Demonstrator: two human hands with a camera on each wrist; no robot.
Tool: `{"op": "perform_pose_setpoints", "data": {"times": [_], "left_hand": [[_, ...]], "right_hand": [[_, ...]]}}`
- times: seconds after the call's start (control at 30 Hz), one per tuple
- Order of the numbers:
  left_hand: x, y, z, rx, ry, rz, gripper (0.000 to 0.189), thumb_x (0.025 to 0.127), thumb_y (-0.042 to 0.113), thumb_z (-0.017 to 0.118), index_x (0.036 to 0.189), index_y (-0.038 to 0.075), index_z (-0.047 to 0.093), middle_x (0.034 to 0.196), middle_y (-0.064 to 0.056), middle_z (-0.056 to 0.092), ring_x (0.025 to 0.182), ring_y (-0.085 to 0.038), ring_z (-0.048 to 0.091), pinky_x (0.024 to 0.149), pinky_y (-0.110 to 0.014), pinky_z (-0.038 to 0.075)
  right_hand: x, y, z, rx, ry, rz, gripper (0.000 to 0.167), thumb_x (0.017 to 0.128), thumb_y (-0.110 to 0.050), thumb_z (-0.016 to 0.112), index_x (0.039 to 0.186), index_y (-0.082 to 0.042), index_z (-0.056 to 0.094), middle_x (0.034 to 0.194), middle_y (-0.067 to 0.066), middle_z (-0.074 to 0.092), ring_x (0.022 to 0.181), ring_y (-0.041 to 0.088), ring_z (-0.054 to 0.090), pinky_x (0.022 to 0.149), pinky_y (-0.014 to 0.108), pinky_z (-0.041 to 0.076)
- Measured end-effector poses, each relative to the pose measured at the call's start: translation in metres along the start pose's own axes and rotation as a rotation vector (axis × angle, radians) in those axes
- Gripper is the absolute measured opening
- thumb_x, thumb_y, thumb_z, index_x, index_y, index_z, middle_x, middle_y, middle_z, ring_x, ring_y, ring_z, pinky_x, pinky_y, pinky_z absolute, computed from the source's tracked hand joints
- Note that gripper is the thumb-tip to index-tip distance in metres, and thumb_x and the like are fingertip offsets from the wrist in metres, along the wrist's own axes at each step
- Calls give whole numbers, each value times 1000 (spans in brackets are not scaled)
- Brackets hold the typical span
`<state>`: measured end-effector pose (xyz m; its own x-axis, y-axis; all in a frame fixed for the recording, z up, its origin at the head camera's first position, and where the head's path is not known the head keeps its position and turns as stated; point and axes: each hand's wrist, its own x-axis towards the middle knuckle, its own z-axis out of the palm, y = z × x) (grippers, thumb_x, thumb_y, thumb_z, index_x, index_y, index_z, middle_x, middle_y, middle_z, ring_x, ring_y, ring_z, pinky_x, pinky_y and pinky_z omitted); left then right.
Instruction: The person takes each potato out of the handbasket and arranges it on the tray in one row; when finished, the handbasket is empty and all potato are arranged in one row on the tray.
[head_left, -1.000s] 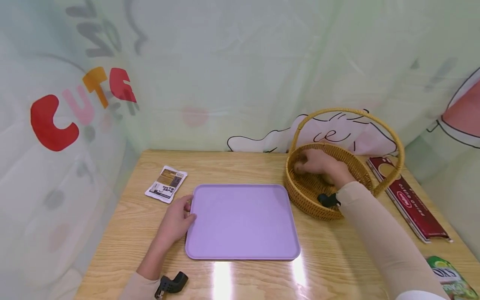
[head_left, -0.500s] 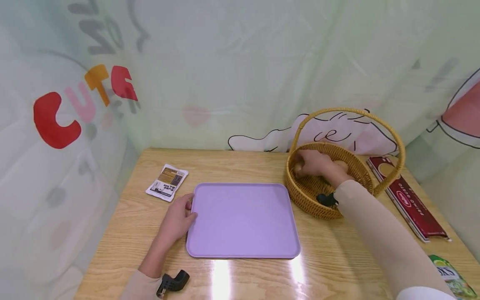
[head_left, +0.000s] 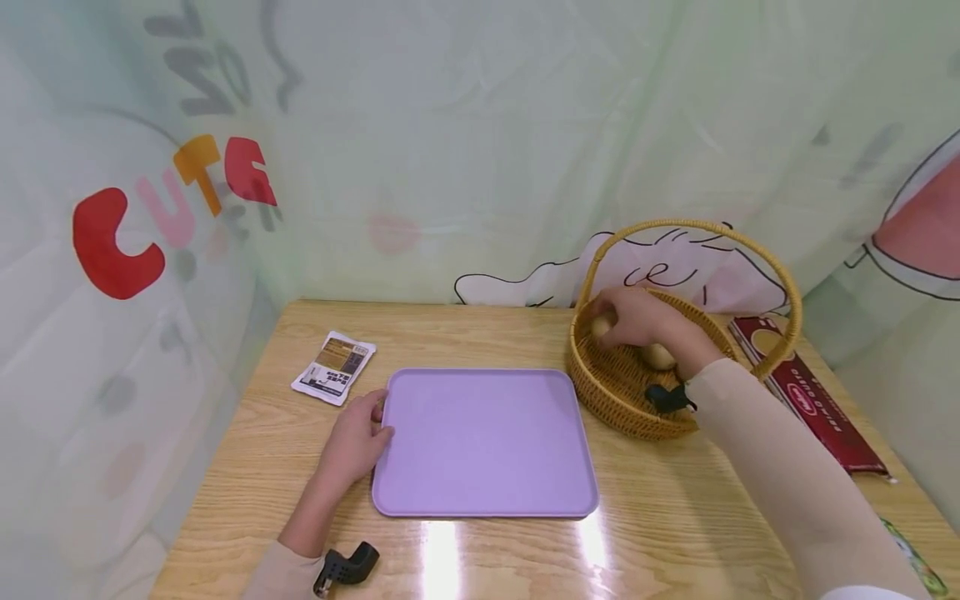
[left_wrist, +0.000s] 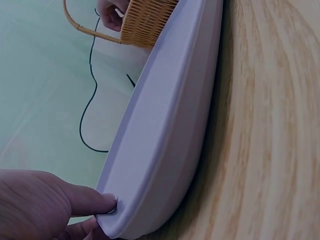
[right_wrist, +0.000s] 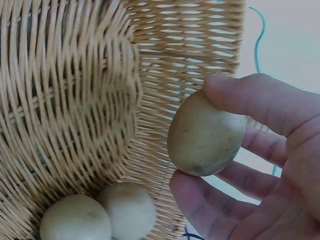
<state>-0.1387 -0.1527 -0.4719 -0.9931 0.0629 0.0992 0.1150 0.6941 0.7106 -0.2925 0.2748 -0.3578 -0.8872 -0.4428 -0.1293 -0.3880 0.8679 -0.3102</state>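
My right hand [head_left: 641,319] is inside the wicker basket [head_left: 609,398], close to its left wall. Between thumb and fingers it holds a speckled tan potato [right_wrist: 206,137]. Two more potatoes, a nearer one [right_wrist: 75,220] and one beside it [right_wrist: 129,209], lie on the basket floor in the right wrist view. A lilac tray [head_left: 487,442] lies flat on the table, left of the basket. My left hand [head_left: 352,442] pinches the tray's left side, the thumb on the rim and the other fingers partly hidden beyond the edge.
A small brown-and-white packet [head_left: 333,367] lies beyond my left hand. To the basket's right is a long red pasta package [head_left: 813,400], with a green bag [head_left: 915,558] nearer the front, mostly behind my sleeve. The basket's tall handle [head_left: 690,223] arches above my right hand.
My right hand has risen a little inside the basket with the potato in its fingers, and another potato shows more under the wrist. The left hand stays on the tray.
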Motion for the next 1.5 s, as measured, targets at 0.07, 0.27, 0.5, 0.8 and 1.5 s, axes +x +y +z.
{"op": "perform_pose_setpoints", "data": {"times": [0.07,0.27,0.5,0.8,1.5], "left_hand": [[1,-1,0,7,2,-3,58,77,-2,72,131,-9,52,90,-10,56,68,-14,52,64,-32,45],[2,-1,-1,6,-1,-5,57,78,-3,71,131,-10,52,90,-11,56,68,-14,53,62,-32,46],[2,0,-2,20,5,0,56,79,-2,71,131,-10,52,89,-11,56,68,-15,53,63,-32,46],[5,-5,2,40,14,11,56,79,-1,71,131,-10,52,89,-10,56,71,-16,53,65,-34,47],[11,-8,4,53,24,14,56,80,3,68,132,-9,52,88,-9,56,73,-17,51,68,-35,45]], "right_hand": [[-3,-4,-3,15,10,2,48,74,-15,77,117,-2,61,107,12,64,92,27,54,82,45,43],[-14,-17,-7,20,64,-31,47,74,-14,78,116,-2,62,105,11,64,90,26,54,81,44,43],[-20,-32,-7,11,124,-111,44,73,-15,79,112,-2,63,105,10,64,93,25,56,83,43,44],[-20,-58,-3,13,149,-173,45,72,-14,80,112,-4,63,107,9,64,96,24,56,84,43,44],[-4,-102,27,81,164,-244,45,70,-18,81,111,-9,64,106,4,61,94,22,54,83,38,44]]}}
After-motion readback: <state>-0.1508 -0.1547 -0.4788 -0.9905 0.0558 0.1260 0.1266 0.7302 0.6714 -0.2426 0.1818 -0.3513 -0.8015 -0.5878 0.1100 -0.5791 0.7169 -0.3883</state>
